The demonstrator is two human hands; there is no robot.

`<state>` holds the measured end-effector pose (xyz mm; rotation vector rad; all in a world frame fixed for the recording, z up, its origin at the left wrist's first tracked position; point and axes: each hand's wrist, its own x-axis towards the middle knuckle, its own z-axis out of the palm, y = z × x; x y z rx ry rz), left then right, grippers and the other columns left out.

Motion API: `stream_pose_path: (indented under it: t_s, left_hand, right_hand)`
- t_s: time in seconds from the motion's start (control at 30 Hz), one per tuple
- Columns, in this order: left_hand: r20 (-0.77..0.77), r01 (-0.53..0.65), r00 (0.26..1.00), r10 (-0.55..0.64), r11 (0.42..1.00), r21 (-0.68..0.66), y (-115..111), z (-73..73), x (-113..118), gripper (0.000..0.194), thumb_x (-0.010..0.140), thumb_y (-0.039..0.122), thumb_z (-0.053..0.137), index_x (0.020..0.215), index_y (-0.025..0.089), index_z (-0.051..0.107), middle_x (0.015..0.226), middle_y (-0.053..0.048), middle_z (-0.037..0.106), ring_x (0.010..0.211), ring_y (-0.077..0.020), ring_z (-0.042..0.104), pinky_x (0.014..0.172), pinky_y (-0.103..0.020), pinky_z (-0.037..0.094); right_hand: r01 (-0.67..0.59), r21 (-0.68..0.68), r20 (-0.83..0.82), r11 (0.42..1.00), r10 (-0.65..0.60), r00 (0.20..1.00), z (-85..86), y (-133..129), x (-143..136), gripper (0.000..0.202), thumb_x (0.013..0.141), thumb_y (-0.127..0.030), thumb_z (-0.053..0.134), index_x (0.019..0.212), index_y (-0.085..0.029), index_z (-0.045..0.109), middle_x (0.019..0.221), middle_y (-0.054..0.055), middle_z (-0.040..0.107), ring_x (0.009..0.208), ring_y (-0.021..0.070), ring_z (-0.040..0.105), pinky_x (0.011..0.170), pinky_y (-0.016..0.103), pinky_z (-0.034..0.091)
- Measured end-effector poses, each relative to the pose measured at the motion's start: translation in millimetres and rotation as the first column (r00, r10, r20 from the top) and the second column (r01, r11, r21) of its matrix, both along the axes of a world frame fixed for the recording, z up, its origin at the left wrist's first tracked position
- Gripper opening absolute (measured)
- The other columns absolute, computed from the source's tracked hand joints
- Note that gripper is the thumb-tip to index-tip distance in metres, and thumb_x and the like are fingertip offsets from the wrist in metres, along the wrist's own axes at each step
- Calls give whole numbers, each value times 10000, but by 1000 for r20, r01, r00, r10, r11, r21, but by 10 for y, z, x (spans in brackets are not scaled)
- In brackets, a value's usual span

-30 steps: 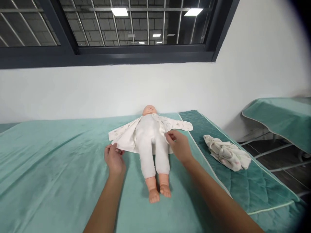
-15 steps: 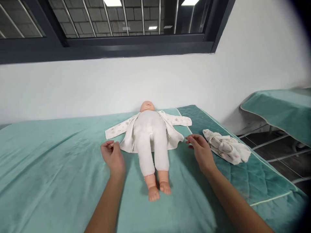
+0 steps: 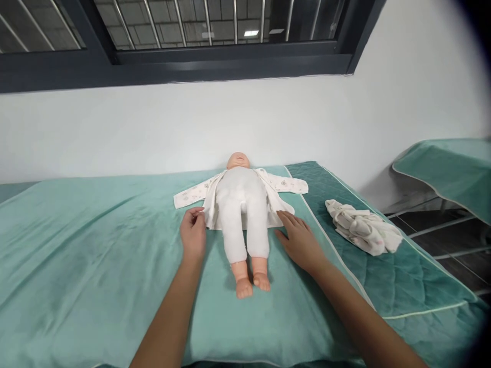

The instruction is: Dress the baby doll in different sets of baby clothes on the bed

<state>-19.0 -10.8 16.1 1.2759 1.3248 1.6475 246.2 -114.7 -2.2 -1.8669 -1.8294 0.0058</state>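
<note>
A baby doll [image 3: 241,186] with a white cloth body lies on its back, head toward the wall and bare feet toward me. Spread open beneath it is a white printed baby shirt [image 3: 210,207], its sleeves stretched out to both sides. My left hand [image 3: 194,232] is closed in a pinch at the shirt's left lower edge; the exact fingertip contact is small. Over the right lower corner of the shirt, my right hand [image 3: 301,239] lies with its fingers stretched out, touching the hem.
A crumpled bundle of white baby clothes [image 3: 364,227] rests to the right on a darker quilted mat [image 3: 406,286]. The green sheet [image 3: 115,266] covers the bed. Behind stand a white wall [image 3: 153,128] and a barred window [image 3: 230,64]. Another green-covered bed [image 3: 448,163] is at far right.
Both hands have moved inward to the shirt's lower edges. My right hand has gone from curled fingers to flat, stretched ones on the hem. The view has shifted slightly.
</note>
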Motion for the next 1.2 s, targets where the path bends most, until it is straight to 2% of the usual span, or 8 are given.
stream_pose_path:
  t_s: [0.23, 0.4, 0.63, 0.73, 0.87, 0.97, 1.07, 1.2]
  left_hand:
    - [-89, -23, 996, 29, 998, 63, -7, -43, -33, 133, 786, 230, 557, 869, 187, 651, 733, 4, 587, 633, -128, 486, 601, -240, 378]
    - [-193, -65, 976, 99, 982, 175, -125, -7, -22, 127, 814, 204, 525, 850, 191, 646, 778, -12, 631, 686, -148, 530, 664, -265, 405]
    - [-249, 95, 966, -74, 993, 76, -556, 84, -76, 95, 818, 235, 593, 854, 212, 678, 751, -7, 627, 682, -160, 534, 646, -268, 395]
    - [-178, 362, 909, -376, 926, -109, -870, 347, -1, 117, 825, 275, 626, 907, 220, 689, 796, -19, 649, 701, -168, 577, 666, -287, 433]
    - [-108, 692, 699, -707, 707, -146, -1302, 940, 231, 251, 848, 322, 652, 1087, 256, 693, 1029, -65, 684, 967, -232, 640, 855, -356, 486]
    - [-128, 743, 665, -736, 670, 8, -1502, 1343, 379, 520, 679, 263, 816, 1176, 274, 667, 1226, -100, 627, 1150, -308, 584, 873, -392, 523]
    - [-105, 666, 746, -658, 731, 150, -1555, 1594, 390, 615, 548, 158, 869, 1126, 243, 677, 1210, -113, 619, 1134, -334, 592, 860, -412, 547]
    - [-160, 561, 828, -538, 777, 286, -1537, 1834, 176, 312, 677, 167, 759, 985, 189, 715, 1097, -98, 674, 1080, -305, 612, 960, -436, 487]
  right_hand:
    - [-60, 87, -45, 994, 64, 997, 127, -257, 409, 476, 946, -326, 465, 1400, -183, 459, 1469, 138, 478, 1355, 255, 452, 1118, 422, 391]
    - [168, 152, 315, 974, -209, 926, 69, -538, 1168, 530, 916, -382, 474, 1409, -192, 437, 1471, 175, 468, 1372, 397, 394, 1066, 579, 349]
    - [249, -158, 224, 955, -211, 951, 372, -739, 1739, 283, 928, -428, 496, 1107, -265, 642, 1044, 181, 702, 900, 325, 663, 668, 408, 415]
    - [124, -219, -44, 968, -137, 990, 810, -694, 1506, 253, 904, -377, 548, 1083, -256, 677, 952, 134, 730, 823, 277, 674, 681, 368, 427]
    - [-164, -193, -424, 967, 68, 903, 1469, -599, 814, 332, 838, -497, 635, 1031, -234, 699, 952, 53, 741, 826, 256, 676, 672, 323, 490]
    - [-317, -102, -721, 943, 150, 676, 1913, -589, 235, 377, 823, -527, 661, 1021, -210, 706, 962, 53, 735, 866, 247, 670, 675, 304, 516]
    - [-494, -7, -909, 869, 200, 365, 2244, -653, -202, 472, 898, -591, 532, 1071, -182, 691, 960, 86, 732, 860, 241, 676, 691, 330, 550]
    - [-568, 98, -873, 817, 344, 344, 2462, -809, -512, 522, 859, -486, 654, 1295, -213, 564, 1161, 94, 693, 996, 225, 669, 798, 339, 569]
